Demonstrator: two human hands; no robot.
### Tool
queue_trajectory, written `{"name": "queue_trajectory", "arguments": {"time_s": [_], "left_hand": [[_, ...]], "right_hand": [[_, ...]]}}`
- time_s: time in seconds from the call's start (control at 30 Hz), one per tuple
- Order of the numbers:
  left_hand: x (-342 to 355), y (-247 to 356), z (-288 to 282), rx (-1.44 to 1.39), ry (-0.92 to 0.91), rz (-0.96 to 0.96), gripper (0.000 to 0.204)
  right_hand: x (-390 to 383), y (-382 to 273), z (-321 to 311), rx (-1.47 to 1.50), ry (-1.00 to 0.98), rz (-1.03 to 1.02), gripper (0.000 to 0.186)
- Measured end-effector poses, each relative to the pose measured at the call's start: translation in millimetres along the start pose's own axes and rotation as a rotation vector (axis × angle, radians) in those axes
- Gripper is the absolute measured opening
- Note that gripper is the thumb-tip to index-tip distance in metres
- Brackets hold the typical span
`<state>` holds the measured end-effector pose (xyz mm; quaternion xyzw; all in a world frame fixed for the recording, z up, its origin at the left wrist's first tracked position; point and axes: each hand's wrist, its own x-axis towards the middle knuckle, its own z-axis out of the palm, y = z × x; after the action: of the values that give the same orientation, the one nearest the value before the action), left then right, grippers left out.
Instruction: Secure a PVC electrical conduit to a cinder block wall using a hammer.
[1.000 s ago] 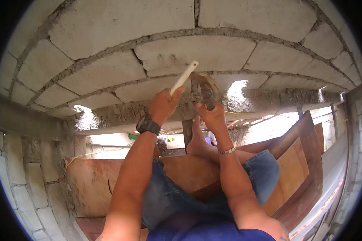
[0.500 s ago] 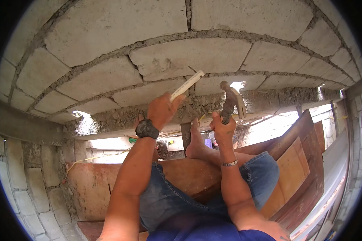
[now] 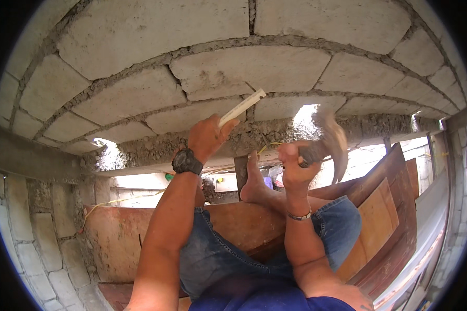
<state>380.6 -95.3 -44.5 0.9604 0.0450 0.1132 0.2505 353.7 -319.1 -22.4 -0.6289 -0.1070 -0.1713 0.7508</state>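
in our left hand [image 3: 208,136] we grasp a narrow, straight, off-white strip [image 3: 242,108] with a small dark hole near its far end, the fingers closed around its lower end. the strip slants up and to the right in front of a wall of large pale grey blocks with rough mortar joints [image 3: 254,67]; we cannot tell whether it touches the wall. a thin, dark, nail-like sliver [image 3: 249,85] shows just beside its far end.

our right hand [image 3: 298,171] is clenched on a claw hammer with a dark handle and a brownish curved head [image 3: 337,147], the head smeared by blur. the hammer is to the right of the strip, well apart from it, in front of a rough grey concrete ledge [image 3: 176,145] and a bright gap.

we wear a chunky black wristwatch [image 3: 187,161] on the left wrist and a silver-coloured metal band [image 3: 299,216] on the right. below our arms are faded blue denim shorts [image 3: 342,223], a bare foot [image 3: 250,186] near a dark upright post [image 3: 241,173], and stained reddish-brown wooden boards [image 3: 119,241].
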Motion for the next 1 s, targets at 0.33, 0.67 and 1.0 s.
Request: {"name": "queue_trajectory", "arguments": {"time_s": [0.33,0.67,1.0], "left_hand": [[10.7,-20.8,-2.0,-0.009,-0.049,0.003,0.06],[9.8,1.7,5.6,-0.061,-0.088,-0.012,0.06],[3.1,11.6,-3.5,-0.041,-0.097,-0.115,0.061]], "right_hand": [[-0.2,75.4,32.5,-0.454,-0.296,0.195,0.018],[14.2,112.9,18.9,-0.363,-0.123,0.153,0.031],[3.7,53.9,22.6,-0.295,-0.005,-0.25,0.016]]}}
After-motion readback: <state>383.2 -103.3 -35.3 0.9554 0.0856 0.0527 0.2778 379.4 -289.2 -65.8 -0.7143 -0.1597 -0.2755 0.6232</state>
